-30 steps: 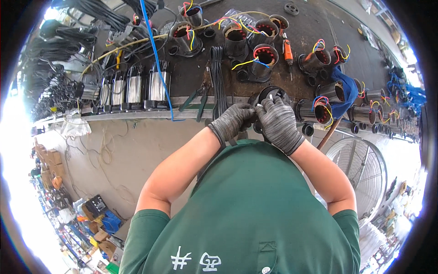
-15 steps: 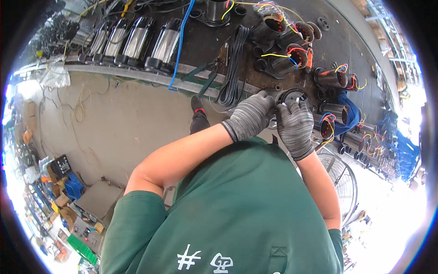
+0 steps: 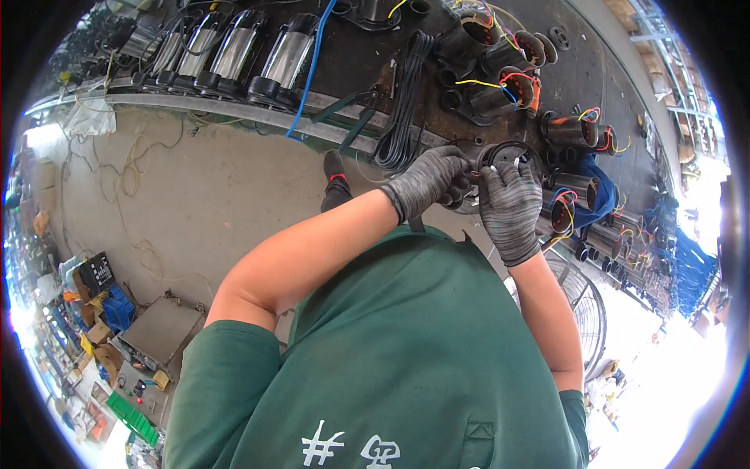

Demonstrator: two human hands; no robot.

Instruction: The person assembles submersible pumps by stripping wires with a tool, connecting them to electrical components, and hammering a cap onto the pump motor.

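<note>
surface (image 3: 359,66) runs across the top; its front edge, w/ a metal rail (image 3: 211,114), slopes down to the right. most room to move is on the left, where grey floor (image 3: 226,187) spreads out, w/ thin cords on its far-left part. right side's tighter: housings w/ coloured wires (image 3: 497,100) stand just beyond the hands, more of them on the right near a blue cloth (image 3: 603,191), and a fan (image 3: 584,301) is below, beside the right forearm. black cable bundle (image 3: 402,102) hangs a bit over the edge, left of the work; green-handled pliers (image 3: 350,111) lie near it.

dark round part (image 3: 513,151) is at the front edge, between hands & housings; can't tell if it rests on the surface, its base is hidden. right hand (image 3: 511,205), gloved, has fingers bent over its near rim, touching, w/ small white bits at the fingertips; can't tell if it's gripping. left hand (image 3: 431,181), also gloved, is half-curled just left of the part; can't tell what, if anything, is pinched.

vs 1 s ago: view's swung, so the edge tilts more and a dark shoe (image 3: 334,166) now shows; orange tool (image 3: 536,95) is mostly hidden behind a housing. hands stay at the round part.
</note>
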